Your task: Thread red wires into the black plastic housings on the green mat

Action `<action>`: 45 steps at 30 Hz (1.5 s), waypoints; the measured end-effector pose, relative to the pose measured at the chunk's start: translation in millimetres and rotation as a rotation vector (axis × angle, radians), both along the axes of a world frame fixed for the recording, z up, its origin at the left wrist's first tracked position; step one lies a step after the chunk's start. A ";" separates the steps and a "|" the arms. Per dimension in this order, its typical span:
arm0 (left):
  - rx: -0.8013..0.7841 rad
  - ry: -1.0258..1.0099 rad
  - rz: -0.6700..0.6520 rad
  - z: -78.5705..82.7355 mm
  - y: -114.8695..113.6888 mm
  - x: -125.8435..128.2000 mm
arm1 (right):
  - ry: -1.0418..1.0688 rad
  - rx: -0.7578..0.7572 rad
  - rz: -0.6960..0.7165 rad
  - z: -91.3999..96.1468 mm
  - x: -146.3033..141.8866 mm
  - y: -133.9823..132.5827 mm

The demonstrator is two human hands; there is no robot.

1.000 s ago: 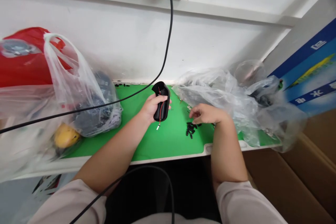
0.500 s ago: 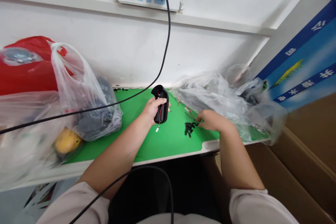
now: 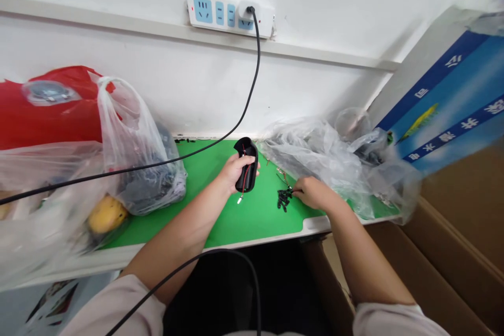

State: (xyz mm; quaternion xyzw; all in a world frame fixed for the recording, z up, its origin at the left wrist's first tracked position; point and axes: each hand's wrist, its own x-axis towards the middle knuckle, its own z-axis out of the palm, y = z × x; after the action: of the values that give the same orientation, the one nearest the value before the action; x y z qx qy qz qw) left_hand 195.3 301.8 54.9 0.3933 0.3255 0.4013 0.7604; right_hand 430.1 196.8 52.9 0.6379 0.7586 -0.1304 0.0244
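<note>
My left hand [image 3: 236, 172] is closed around a black curved plastic shell [image 3: 248, 164], which has a red wire [image 3: 244, 178] running along it. A small pale tip [image 3: 238, 200] hangs from the wire's lower end. My right hand [image 3: 314, 193] reaches left, its fingertips touching the edge of a heap of small black pieces [image 3: 284, 199]. Whether those fingers hold a piece cannot be seen. Both hands rest over a green mat [image 3: 255, 220]. A few thin brass-coloured bits [image 3: 283, 176] lie just above the heap.
A clear bag of dark items [image 3: 145, 168] and a yellow object [image 3: 107, 214] stand left of the mat, with a red item [image 3: 51, 110] behind. Crumpled clear plastic [image 3: 318, 165] lies to the right. A black cable [image 3: 157, 163] crosses from a wall power strip [image 3: 230, 16]. Cardboard [image 3: 444, 236] lies at right.
My right hand has moved left and down onto the heap of black pieces. The left hand still holds the shell. The whole view has shifted slightly as my head tilted.
</note>
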 end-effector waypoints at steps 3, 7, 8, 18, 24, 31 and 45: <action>-0.010 0.003 0.011 -3.3 0.7 0.4 | 0.056 0.031 0.042 2.9 -2.3 -4.8; -0.027 -0.013 0.055 -5.9 0.1 1.0 | 0.355 0.114 0.035 15.4 -7.1 -2.7; -0.031 -0.018 0.066 -6.0 -0.5 1.2 | 0.464 0.146 0.017 19.5 -10.4 1.5; -0.008 -0.021 0.177 -2.3 0.9 -1.7 | 1.430 0.036 -0.177 23.4 -77.3 91.0; -0.059 -0.032 0.438 -13.7 14.9 3.2 | 1.198 -0.011 -0.172 -12.8 -69.9 89.5; -0.074 -0.060 0.569 -15.7 26.1 -0.7 | 0.627 0.130 0.182 -12.7 -74.8 76.3; -0.157 -0.091 0.615 -15.3 29.4 -2.5 | 0.413 0.237 -0.073 -29.8 -52.6 101.3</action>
State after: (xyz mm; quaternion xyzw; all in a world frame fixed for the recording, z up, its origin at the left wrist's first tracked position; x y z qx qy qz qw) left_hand 192.8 331.2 39.7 0.1984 0.4246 0.6032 0.6454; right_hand 377.5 298.1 23.0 0.6232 0.7339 -0.1688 -0.2110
